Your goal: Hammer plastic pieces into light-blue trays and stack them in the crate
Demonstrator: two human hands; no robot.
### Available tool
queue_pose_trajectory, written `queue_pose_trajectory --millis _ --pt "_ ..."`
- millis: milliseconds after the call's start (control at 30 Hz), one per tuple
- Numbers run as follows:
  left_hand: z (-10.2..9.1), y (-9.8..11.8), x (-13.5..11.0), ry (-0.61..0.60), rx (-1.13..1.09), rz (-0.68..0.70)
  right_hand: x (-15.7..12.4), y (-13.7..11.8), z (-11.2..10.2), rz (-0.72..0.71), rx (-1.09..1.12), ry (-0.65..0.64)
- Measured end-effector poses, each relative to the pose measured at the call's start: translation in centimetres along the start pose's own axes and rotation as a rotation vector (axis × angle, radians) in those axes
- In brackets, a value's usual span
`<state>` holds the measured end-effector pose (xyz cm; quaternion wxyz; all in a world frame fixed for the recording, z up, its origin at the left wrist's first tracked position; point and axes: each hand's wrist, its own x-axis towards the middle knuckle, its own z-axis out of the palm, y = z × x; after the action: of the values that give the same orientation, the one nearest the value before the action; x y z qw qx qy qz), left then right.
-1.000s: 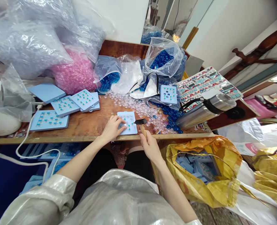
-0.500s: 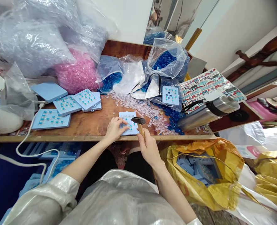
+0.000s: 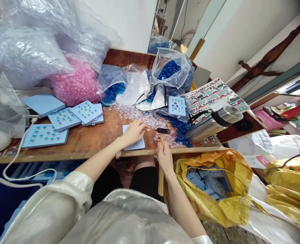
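Note:
A hammer (image 3: pixel 163 130) with a dark metal head and wooden handle is gripped in my right hand (image 3: pixel 164 156), held upright near the table's front edge. My left hand (image 3: pixel 134 131) passes over a small light-blue plastic panel (image 3: pixel 137 145) and covers most of it. Its fingers are stretched toward the loose clear round beads (image 3: pixel 129 113) spread on the table, and nothing shows in them. Beside the beads lies a patch of dark-blue beads (image 3: pixel 181 128).
Several blue panels with teal pieces (image 3: pixel 48 135) lie at the left. Behind them stands a bag of pink pieces (image 3: pixel 73 83). A steel thermos (image 3: pixel 211 125) leans at the right. Below it, a yellow sack (image 3: pixel 231 206) holds blue parts. A white cable (image 3: pixel 20 145) hangs over the left edge.
My left hand has left the panel's side and stretched forward across it toward the clear beads. The hammer has moved right, away from the panel, in my right hand. The view has shifted slightly.

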<state>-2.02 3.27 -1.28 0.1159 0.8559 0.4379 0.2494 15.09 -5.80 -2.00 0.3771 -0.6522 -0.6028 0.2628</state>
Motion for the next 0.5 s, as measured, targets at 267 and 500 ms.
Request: queue_pose_trajectory --millis 267,500 --pt "2.3 1.2 4.5 -0.214 0.039 0.055 -0.2 1.5 0.5 -0.053 -0.033 -0.05" --pt "-3.2 -0.6 -1.3 -0.136 -0.227 -0.048 0.0 1.8 0.4 -0.016 0.034 -0.068"
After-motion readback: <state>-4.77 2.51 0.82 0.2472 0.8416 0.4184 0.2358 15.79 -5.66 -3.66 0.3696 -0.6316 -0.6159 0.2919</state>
